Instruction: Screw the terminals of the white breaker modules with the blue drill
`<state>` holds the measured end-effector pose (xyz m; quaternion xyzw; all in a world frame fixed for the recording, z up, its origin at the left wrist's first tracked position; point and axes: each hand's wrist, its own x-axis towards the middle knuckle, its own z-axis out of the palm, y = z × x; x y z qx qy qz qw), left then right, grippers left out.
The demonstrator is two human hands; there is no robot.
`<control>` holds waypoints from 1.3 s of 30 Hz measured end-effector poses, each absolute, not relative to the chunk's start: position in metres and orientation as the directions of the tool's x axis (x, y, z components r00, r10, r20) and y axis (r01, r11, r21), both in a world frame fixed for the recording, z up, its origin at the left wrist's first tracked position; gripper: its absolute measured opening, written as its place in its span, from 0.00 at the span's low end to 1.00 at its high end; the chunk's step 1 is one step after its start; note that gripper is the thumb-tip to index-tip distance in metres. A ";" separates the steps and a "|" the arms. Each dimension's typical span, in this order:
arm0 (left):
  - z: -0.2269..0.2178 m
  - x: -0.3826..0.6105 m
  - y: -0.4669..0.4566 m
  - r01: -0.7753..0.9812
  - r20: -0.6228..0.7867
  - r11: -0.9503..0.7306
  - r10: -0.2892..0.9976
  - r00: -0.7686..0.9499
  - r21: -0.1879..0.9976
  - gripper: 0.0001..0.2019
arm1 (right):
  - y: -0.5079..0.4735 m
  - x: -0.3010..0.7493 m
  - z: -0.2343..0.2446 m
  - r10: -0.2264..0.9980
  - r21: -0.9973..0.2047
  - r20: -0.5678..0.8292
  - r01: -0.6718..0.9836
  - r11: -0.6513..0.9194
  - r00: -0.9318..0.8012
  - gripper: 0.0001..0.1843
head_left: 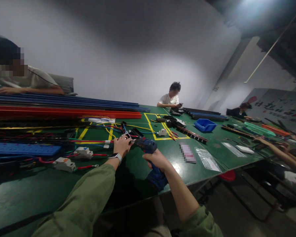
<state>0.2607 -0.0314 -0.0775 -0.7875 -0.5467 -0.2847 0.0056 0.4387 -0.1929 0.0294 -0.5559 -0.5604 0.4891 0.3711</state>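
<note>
My right hand [157, 160] is wrapped round the grip of a blue cordless drill [148, 146], whose nose points left toward my left hand. My left hand [122, 144], with a watch on its wrist, is closed on a small white and black electrical part [127, 135] at the drill's tip. Red wires [88, 141] run left from that part across the green table [39, 191]. Both sleeves are olive green.
White circuit breakers [64, 163] with red leads and a blue strip [22, 149] lie at left. Long red and blue rails [64, 112] span the back. A blue bin [205, 125], plastic bags and tools lie right. Three other people sit around the table; an arm reaches in at right.
</note>
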 end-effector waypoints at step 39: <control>-0.082 0.260 -0.027 0.864 0.485 -0.422 0.837 0.254 0.275 0.14 | -0.190 0.441 0.024 0.986 -0.964 -0.130 0.247 -0.101 -0.104 0.05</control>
